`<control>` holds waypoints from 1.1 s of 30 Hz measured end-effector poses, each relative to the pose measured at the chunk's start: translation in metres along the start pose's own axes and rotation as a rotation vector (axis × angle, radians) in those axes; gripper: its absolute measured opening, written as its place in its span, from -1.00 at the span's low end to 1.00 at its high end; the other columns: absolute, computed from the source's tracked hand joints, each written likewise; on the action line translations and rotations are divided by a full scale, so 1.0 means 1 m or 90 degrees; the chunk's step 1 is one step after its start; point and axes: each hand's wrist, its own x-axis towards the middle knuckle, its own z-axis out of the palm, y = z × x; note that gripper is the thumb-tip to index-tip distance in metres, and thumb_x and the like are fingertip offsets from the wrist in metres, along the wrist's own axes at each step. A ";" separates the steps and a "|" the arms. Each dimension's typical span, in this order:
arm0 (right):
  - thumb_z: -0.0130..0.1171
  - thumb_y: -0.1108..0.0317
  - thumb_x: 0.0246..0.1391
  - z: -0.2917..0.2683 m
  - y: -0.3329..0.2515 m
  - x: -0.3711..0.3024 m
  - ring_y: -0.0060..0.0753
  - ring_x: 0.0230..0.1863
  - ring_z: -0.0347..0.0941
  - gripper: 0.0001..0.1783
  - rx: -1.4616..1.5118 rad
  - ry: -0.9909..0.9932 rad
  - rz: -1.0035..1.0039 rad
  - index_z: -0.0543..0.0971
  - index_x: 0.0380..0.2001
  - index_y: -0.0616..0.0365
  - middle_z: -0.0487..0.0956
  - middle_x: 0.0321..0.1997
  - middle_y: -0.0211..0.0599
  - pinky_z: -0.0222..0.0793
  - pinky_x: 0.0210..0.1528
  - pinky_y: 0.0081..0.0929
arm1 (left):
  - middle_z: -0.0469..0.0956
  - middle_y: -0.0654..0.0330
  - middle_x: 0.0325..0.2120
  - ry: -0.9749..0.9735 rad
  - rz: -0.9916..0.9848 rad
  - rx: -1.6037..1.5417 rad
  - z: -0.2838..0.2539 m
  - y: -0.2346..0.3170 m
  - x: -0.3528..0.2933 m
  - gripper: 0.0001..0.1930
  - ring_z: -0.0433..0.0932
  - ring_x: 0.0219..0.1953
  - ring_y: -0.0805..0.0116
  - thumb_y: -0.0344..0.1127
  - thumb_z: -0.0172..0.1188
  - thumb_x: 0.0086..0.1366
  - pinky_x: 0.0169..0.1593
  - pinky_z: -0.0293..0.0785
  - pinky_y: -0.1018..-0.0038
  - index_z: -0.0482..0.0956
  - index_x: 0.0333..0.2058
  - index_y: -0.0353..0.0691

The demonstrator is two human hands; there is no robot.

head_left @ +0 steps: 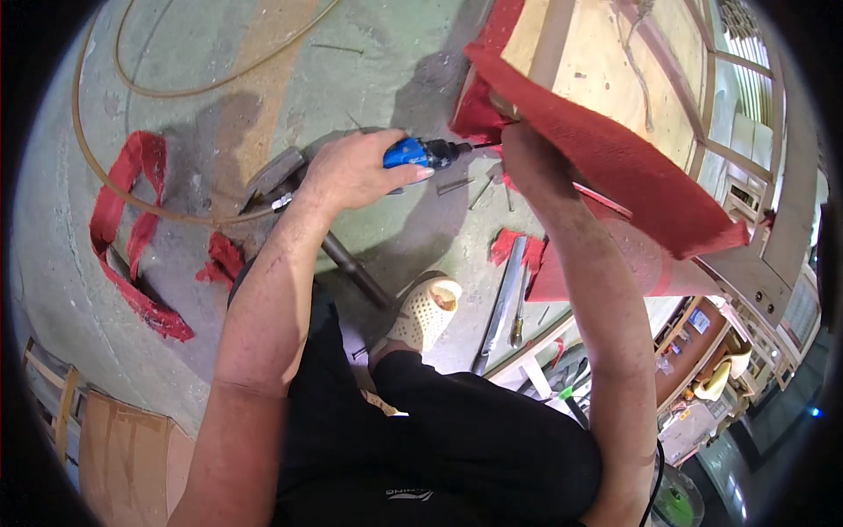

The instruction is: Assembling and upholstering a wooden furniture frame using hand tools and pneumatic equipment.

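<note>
My left hand [356, 169] is closed around a blue and black power drill [421, 155]. Its thin bit points right, toward the red-covered edge of a wooden furniture frame [551, 42]. My right hand [529, 158] reaches in under a loose flap of red fabric [615, 158] at that edge, close to the tip of the bit. The flap hides most of its fingers, so their grip cannot be made out.
A brown hose [83, 132] curls over the concrete floor at left, beside a torn red fabric strip [105, 220]. Below the drill lie several loose nails [481, 193]. A long flat metal bar [500, 307] and a screwdriver [518, 321] lie near my foot. A cardboard box [123, 457] stands lower left.
</note>
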 end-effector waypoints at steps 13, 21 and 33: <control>0.12 0.36 0.15 0.054 0.031 -0.016 0.24 0.24 0.43 -0.75 -0.168 -0.012 -0.080 0.74 -0.29 0.21 0.56 0.19 0.02 0.35 0.16 0.30 | 0.67 -0.07 -0.08 -0.038 -0.028 -0.019 -0.009 0.002 -0.001 -0.27 0.64 0.00 -0.11 0.31 0.28 0.22 0.07 0.54 0.09 0.55 0.16 -0.13; 0.13 0.40 0.16 0.006 0.007 -0.015 0.15 0.20 0.50 -0.73 0.068 0.084 0.066 0.67 -0.10 0.21 0.59 0.16 0.01 0.40 0.20 0.08 | 0.68 -0.04 -0.11 -0.030 -0.029 -0.032 -0.010 0.006 -0.003 -0.33 0.64 -0.01 -0.09 0.30 0.29 0.21 0.05 0.53 0.09 0.57 0.12 -0.06; 0.09 0.38 0.23 -0.086 -0.013 -0.091 0.14 0.23 0.48 -0.67 0.359 -0.023 0.141 0.59 0.03 0.21 0.58 0.17 0.05 0.37 0.25 -0.02 | 0.69 -0.04 -0.15 -0.029 -0.043 -0.082 -0.015 0.008 -0.004 -0.35 0.64 -0.04 -0.10 0.26 0.33 0.18 0.03 0.53 0.09 0.58 0.09 -0.06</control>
